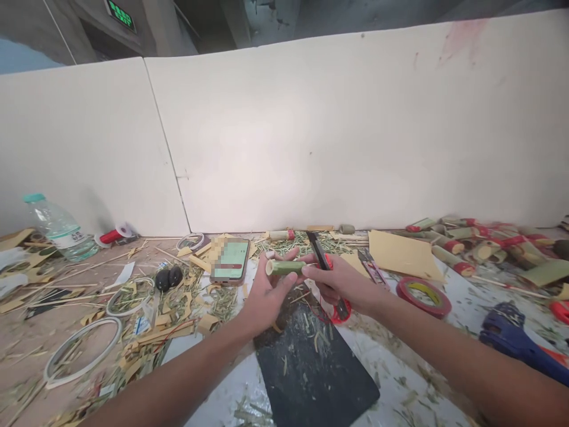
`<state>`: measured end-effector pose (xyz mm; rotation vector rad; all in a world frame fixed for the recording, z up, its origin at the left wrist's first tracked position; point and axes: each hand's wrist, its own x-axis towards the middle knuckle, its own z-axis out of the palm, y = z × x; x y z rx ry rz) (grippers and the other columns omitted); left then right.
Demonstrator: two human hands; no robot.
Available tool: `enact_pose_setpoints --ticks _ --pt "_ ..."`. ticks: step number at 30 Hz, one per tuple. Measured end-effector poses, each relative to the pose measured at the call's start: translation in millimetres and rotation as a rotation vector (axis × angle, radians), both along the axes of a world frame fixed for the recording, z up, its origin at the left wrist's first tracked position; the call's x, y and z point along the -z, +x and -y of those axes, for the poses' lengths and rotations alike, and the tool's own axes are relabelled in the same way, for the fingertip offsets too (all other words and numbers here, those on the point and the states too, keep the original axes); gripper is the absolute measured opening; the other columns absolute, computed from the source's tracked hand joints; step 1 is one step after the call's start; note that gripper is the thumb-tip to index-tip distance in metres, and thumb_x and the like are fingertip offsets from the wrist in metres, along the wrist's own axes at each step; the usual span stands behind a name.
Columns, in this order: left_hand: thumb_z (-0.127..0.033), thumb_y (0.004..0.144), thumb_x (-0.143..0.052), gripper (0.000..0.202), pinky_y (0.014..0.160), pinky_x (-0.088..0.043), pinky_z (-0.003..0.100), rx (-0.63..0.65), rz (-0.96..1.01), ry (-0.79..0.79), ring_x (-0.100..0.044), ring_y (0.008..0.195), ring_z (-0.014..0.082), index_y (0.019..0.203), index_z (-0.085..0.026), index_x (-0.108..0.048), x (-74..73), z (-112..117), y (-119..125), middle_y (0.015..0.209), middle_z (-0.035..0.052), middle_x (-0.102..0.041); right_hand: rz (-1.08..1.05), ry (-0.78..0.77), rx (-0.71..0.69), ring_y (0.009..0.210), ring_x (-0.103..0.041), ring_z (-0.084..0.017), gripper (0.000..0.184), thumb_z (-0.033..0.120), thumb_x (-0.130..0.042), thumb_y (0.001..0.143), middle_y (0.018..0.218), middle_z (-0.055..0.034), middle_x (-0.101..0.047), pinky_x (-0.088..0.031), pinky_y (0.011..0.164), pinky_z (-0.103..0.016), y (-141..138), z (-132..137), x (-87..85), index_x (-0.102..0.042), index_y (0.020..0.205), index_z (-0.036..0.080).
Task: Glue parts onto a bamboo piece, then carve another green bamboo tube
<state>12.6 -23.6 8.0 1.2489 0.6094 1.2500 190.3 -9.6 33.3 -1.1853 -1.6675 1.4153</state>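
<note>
A short green bamboo tube [285, 268] lies level across my left hand [271, 290], its hollow pale end facing left. The fingers and thumb of that hand close around it. My right hand [344, 281] is closed on a black utility knife [319, 252] with red parts showing around it, its long dark end pointing up and away. The right fingertips touch the right end of the tube. Below both hands lies a scuffed black board [315, 367] strewn with shavings. Part of the knife is hidden by the right fingers.
A phone [230, 261] stands left of the hands. Red tape [424, 298], another utility knife [373, 270] and a blue glue gun [524, 341] lie to the right, near piled bamboo pieces [493, 240]. A bottle [62, 228] leans far left. A white partition [311, 130] closes the back.
</note>
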Motion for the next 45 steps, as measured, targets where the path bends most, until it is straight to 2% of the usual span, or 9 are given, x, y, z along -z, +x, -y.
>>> enact_pose_setpoints --ticks 4,9,15,20,23,29,33,41,45 --pt "-0.027 0.084 -0.064 0.024 0.098 -0.043 0.037 0.030 -0.086 0.040 -0.051 0.123 0.0236 0.090 -0.021 -0.043 -0.7 -2.8 -2.9 0.137 0.0106 -0.051 0.107 0.112 0.126 0.038 -0.037 -0.008 0.036 0.035 -0.064 0.075 0.062 0.0049 -0.056 -0.032 0.039 -0.023 3.4 -2.5 -8.1 -0.061 0.108 0.021" --pt "-0.038 0.086 -0.059 0.032 0.077 -0.048 0.031 0.098 -0.297 -0.055 -0.061 0.080 0.0144 0.111 -0.019 -0.049 -5.5 -7.7 -2.5 0.112 0.0099 -0.062 0.220 0.363 0.036 0.077 -0.064 -0.019 0.020 0.028 -0.059 0.079 0.082 -0.0003 -0.069 -0.049 0.071 -0.030 5.7 -5.8 -11.5 -0.069 0.095 0.024" --pt "-0.041 0.088 -0.053 0.037 0.073 -0.043 0.029 0.210 -0.449 -0.071 -0.057 0.071 0.0127 0.118 -0.019 -0.048 -7.1 -6.5 -5.6 0.084 0.0022 -0.057 0.330 0.421 0.078 0.081 -0.063 -0.021 0.024 0.036 -0.050 0.087 0.084 -0.0023 -0.070 -0.047 0.069 -0.031 1.9 -0.4 -6.1 -0.068 0.096 0.022" --pt "-0.034 0.091 -0.048 0.024 0.067 -0.042 0.028 0.312 -0.335 -0.138 -0.056 0.066 0.0123 0.108 -0.019 -0.041 -1.8 -6.9 -5.6 0.076 -0.0010 -0.054 0.529 0.535 0.132 0.058 -0.051 -0.016 0.029 0.046 -0.045 0.090 0.061 0.0030 -0.054 -0.035 0.055 -0.027 5.6 0.0 -6.4 -0.059 0.087 0.021" --pt "-0.034 0.088 -0.052 0.027 0.058 -0.041 0.026 0.292 -0.237 -0.142 -0.050 0.061 0.0100 0.107 -0.021 -0.038 2.7 -9.7 -5.0 0.082 -0.0013 -0.051 0.714 0.615 0.037 0.054 -0.043 -0.014 0.025 0.039 -0.044 0.090 0.058 0.0037 -0.047 -0.028 0.052 -0.027 6.4 2.5 -6.2 -0.045 0.072 0.021" --pt "-0.046 0.084 -0.059 0.054 0.054 -0.035 0.023 0.282 -0.338 -0.069 -0.039 0.056 0.0083 0.124 -0.022 -0.032 4.6 -12.0 -10.9 0.067 -0.0068 -0.042 0.795 0.636 -0.169 0.061 -0.044 -0.016 0.026 0.034 -0.027 0.097 0.067 0.0005 -0.050 -0.028 0.058 -0.029 3.8 11.1 -3.1 -0.037 0.076 0.021" --pt "-0.050 0.082 -0.060 0.058 0.050 -0.029 0.021 0.305 -0.361 -0.088 -0.032 0.051 0.0069 0.125 -0.023 -0.033 5.3 -12.0 -13.4 0.060 -0.0091 -0.039 0.706 0.494 -0.228 0.058 -0.042 -0.015 0.030 0.041 -0.034 0.095 0.064 0.0016 -0.047 -0.029 0.055 -0.028 4.6 11.0 -7.2 -0.037 0.073 0.021" --pt "-0.051 0.082 -0.060 0.058 0.047 -0.026 0.019 0.360 -0.423 -0.110 -0.028 0.049 0.0050 0.126 -0.021 -0.037 4.3 -13.9 -17.0 0.059 -0.0094 -0.036 0.110 -0.223 -0.427 0.041 -0.040 -0.009 0.036 0.054 -0.042 0.092 0.055 0.0053 -0.047 -0.030 0.041 -0.023 8.2 1.4 8.4 -0.043 0.077 0.022" --pt "-0.054 0.079 -0.061 0.060 0.045 -0.028 0.019 0.362 -0.557 -0.103 -0.032 0.047 0.0053 0.124 -0.020 -0.040 1.9 -14.9 -19.9 0.059 -0.0088 -0.038 0.035 -0.289 -0.465 0.037 -0.036 -0.007 0.039 0.054 -0.045 0.091 0.051 0.0064 -0.044 -0.028 0.037 -0.020 7.7 -0.3 16.8 -0.044 0.072 0.020"
